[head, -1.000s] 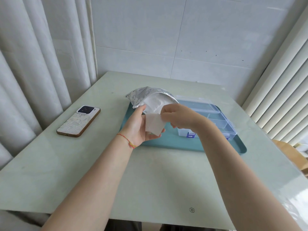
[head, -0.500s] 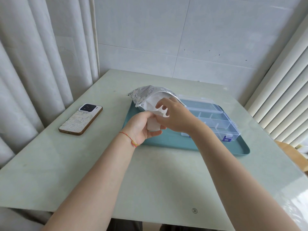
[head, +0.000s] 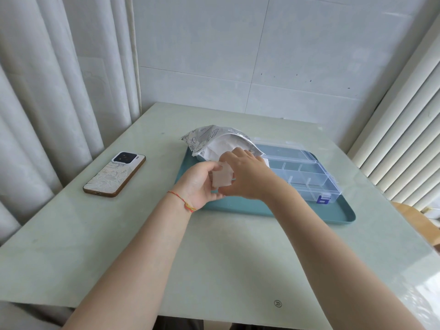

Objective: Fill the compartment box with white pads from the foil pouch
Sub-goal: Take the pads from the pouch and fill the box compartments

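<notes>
Holding one white pad [head: 222, 177] up between both hands, I see it sits just over the near left part of the tray [head: 309, 211]. My left hand [head: 198, 184] curls round its left edge, and my right hand [head: 247, 177] pinches its right side, so both grips are closed on the pad. The box [head: 307, 177] lies to the right of the pad, open, with its long side running away to the right, and my right hand is the nearer one to it. I think the pad must go right and down. The pouch [head: 209, 139] gapes open just behind my hands. My right hand hides the near left slots of the box, so I cannot tell if any pads are in there. The pad looks blurry too. A phone [head: 114, 175] lies on the counter [head: 214, 258], well off to the left.
</notes>
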Tool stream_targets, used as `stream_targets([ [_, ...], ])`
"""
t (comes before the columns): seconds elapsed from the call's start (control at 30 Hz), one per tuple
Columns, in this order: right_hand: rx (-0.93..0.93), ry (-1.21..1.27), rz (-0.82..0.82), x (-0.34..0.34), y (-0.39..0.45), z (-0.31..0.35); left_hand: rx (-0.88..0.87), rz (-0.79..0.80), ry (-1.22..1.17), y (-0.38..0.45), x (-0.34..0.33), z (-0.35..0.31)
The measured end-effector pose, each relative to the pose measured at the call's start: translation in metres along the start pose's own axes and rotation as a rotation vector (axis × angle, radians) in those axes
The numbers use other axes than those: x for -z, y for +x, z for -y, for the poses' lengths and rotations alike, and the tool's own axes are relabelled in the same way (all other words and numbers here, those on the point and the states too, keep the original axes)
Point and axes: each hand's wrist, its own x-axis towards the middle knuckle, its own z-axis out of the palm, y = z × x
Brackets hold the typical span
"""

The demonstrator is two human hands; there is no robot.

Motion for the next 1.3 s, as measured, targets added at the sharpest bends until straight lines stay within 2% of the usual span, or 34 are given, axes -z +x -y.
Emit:
stream_targets([
  [0.17,-0.023,0.166,-0.036,0.001,-0.001,-0.005,-0.004,0.021,-0.121,0.002,0.004,-0.001],
  [0.33,-0.047,0.481,-0.068,0.009,-0.005,-0.005,0.011,0.146,-0.346,-0.002,0.005,-0.004],
  [0.47,-0.061,0.624,-0.102,0.010,-0.007,-0.005,-0.015,0.213,-0.391,-0.004,0.003,-0.005],
  [0.83,-0.049,0.735,-0.150,0.002,-0.004,-0.003,-0.060,0.173,-0.444,0.004,0.004,0.000],
  [1.0,-0.035,0.678,-0.141,0.005,-0.001,-0.002,-0.058,0.153,-0.395,0.004,0.002,0.001],
  [1.13,-0.018,0.611,-0.120,0.005,-0.002,0.001,0.001,0.158,-0.385,0.000,0.000,0.000],
  [1.3,0.049,0.565,-0.011,0.005,-0.005,0.009,0.105,0.067,-0.364,0.004,0.004,0.002],
])
